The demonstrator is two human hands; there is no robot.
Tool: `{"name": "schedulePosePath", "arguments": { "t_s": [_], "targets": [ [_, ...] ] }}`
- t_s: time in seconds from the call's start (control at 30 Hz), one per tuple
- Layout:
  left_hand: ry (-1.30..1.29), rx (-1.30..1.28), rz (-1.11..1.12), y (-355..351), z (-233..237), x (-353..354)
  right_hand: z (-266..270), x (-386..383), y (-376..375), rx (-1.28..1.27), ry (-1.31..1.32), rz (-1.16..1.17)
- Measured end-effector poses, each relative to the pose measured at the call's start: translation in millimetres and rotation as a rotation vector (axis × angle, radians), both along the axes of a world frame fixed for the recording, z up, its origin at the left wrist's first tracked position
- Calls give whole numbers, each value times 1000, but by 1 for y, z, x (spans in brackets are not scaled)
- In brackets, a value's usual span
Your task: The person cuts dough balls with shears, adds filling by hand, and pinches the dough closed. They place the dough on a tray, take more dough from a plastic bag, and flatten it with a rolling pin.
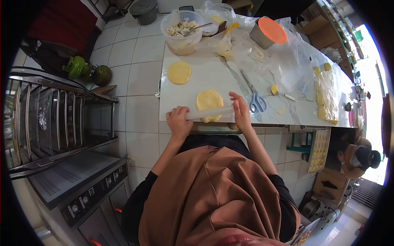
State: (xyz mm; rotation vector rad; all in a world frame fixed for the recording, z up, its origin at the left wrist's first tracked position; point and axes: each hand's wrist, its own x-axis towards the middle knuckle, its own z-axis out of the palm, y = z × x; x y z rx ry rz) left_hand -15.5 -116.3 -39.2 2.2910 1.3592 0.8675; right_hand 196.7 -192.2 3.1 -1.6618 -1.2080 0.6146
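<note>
A pale rolling pin (210, 113) lies across a piece of yellow dough (208, 99) near the table's front edge. Curled over the pin's left end is my left hand (179, 121). My right hand (241, 111) rests against its right end, fingers stretched out and slightly spread. Part of the dough shows on both sides of the pin. Farther back on the left, a flat round of dough (179, 73) sits on the white marbled table (180, 93). Blue-handled scissors (257, 102) lie just right of my right hand.
A tub of pale filling (183, 43) with a spoon stands at the back left. Beyond are plastic bags (283, 65), an orange-lidded container (271, 30) and plastic-covered dough pieces (327, 96). A tray rack (61, 119) and an oven (82, 184) stand left.
</note>
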Motion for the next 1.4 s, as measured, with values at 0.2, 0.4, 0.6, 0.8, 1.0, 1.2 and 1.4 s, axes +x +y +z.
{"name": "schedulePosePath", "arguments": {
  "t_s": [0.2,0.4,0.6,0.8,1.0,1.2,1.4],
  "targets": [
    [-281,40,324,18,5,-46,-34,-44,31,-353,-441,-32],
    [-405,32,513,22,15,-77,-22,-34,43,-441,-415,75],
    [-708,-262,617,15,11,-83,-23,-20,42,-255,-316,285],
    [-1030,-464,566,15,19,-82,20,-9,47,-351,163,377],
    [-1160,-473,574,19,18,-88,88,6,78,-43,-161,285],
    [-1157,-484,595,14,6,-97,-17,-6,81,66,-1016,380],
    [-1180,-476,650,7,0,-110,-9,-1,88,-321,-649,302]
  ]
}}
